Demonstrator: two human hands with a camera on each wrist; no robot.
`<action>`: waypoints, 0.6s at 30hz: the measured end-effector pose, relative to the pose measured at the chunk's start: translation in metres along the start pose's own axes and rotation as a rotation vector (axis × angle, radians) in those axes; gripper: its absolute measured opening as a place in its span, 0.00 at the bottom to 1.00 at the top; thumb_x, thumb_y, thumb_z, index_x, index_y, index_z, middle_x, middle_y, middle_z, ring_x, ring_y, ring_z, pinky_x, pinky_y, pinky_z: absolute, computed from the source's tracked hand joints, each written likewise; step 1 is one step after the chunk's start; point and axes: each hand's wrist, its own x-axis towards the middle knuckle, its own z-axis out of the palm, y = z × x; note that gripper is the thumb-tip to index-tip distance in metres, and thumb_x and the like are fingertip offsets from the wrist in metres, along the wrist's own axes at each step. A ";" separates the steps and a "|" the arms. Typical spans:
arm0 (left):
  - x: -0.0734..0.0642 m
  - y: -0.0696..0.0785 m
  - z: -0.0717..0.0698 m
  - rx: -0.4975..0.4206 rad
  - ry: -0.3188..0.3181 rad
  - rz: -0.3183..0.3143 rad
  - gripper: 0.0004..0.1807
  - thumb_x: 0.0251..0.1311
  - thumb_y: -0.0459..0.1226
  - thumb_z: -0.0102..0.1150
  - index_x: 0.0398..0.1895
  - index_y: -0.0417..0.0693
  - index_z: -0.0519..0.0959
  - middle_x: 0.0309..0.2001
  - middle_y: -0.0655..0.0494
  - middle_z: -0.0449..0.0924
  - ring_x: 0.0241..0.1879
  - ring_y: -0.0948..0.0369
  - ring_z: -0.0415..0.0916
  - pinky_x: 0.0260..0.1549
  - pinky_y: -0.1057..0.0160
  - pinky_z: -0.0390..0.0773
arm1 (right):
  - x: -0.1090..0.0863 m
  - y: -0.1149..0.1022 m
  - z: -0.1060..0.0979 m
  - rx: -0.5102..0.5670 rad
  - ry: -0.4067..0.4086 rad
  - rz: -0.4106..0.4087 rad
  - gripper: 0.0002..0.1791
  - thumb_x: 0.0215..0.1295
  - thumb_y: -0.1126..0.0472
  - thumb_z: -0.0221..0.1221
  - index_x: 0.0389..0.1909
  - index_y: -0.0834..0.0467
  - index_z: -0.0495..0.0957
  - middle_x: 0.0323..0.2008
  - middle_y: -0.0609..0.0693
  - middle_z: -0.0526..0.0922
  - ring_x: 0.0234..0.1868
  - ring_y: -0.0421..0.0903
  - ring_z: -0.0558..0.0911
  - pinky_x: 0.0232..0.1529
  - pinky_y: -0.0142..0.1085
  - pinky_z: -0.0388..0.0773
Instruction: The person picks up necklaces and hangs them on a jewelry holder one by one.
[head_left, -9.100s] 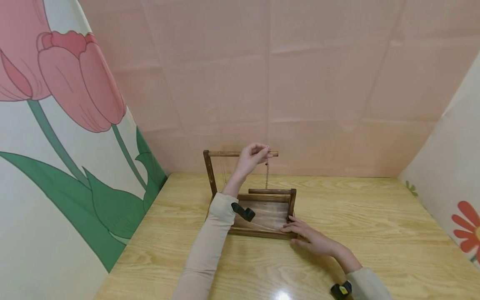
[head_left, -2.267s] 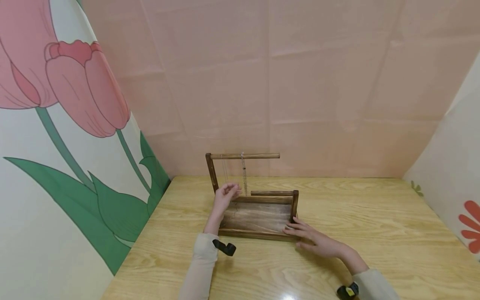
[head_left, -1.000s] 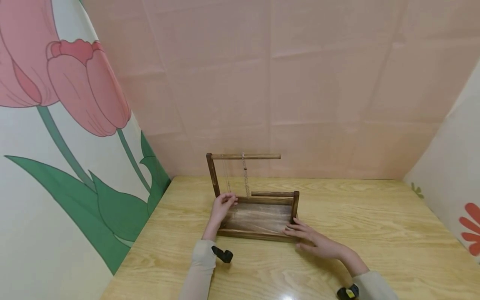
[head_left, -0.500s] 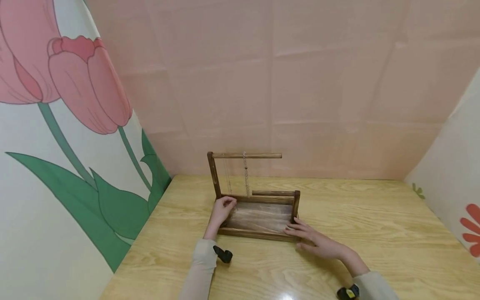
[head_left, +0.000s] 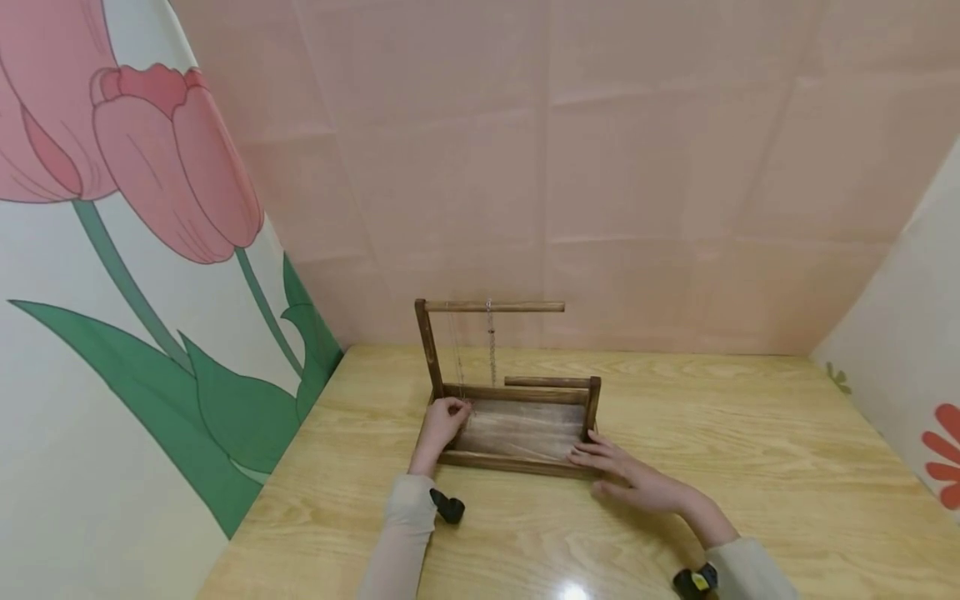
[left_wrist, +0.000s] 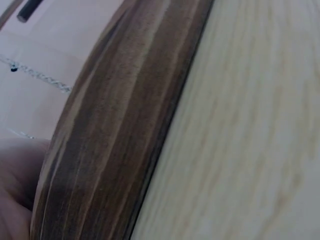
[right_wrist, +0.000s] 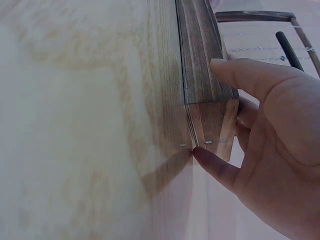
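Observation:
A dark brown wooden stand (head_left: 517, 463) has a shallow tray base, a tall bar at the left and a low bar at the right. From the tall bar (head_left: 532, 307) hang a thin necklace (head_left: 454, 342) and, right of it, a thicker silver chain (head_left: 492, 354). My left hand (head_left: 441, 423) is over the tray's left end, thumb and forefinger pinching at the thin necklace's lower end; the piece between the fingertips is mostly hidden. My right hand (head_left: 626, 479) holds the tray's front right corner, its digits spread on both sides in the right wrist view.
The stand is on a light wood-grain table (head_left: 750, 433). A pink cloth backdrop (head_left: 675, 208) rises behind it. The low bar (head_left: 546, 382) reaches left from the right post (head_left: 592, 407). A tulip-printed panel (head_left: 165, 292) borders the left side.
Earlier my left hand was at the tall bar's right end with the thicker chain, which now hangs farther left. The hand has since sunk to the tray's left end. My right hand stays put.

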 end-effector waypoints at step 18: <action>-0.007 0.000 0.010 0.115 0.046 -0.049 0.08 0.57 0.37 0.62 0.27 0.40 0.79 0.24 0.53 0.79 0.21 0.63 0.72 0.21 0.65 0.75 | -0.001 0.001 0.002 -0.026 0.024 0.004 0.26 0.67 0.61 0.54 0.66 0.55 0.64 0.69 0.52 0.60 0.69 0.64 0.50 0.61 0.57 0.54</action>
